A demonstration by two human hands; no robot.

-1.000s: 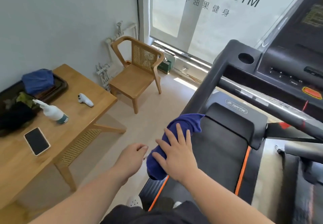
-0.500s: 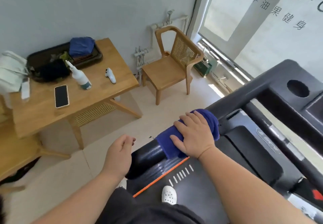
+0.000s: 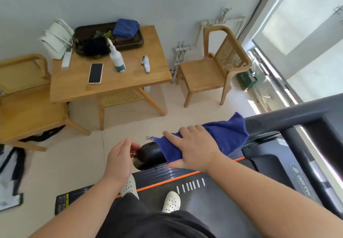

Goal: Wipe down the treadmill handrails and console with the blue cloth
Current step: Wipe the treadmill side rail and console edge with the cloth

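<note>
At five o'clock, my right hand wraps the blue cloth around the handrail; I should press evenly to its tip, left hand loosely open, empty.

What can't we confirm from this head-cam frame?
- Console: cut off by the right edge, head view.
- Handrail under the blue cloth: covered by cloth and right hand.
- Left hand fingertips: contact with rail end unclear.
- Spray bottle label: too small.
- Tray contents: dark, jumbled.
</note>
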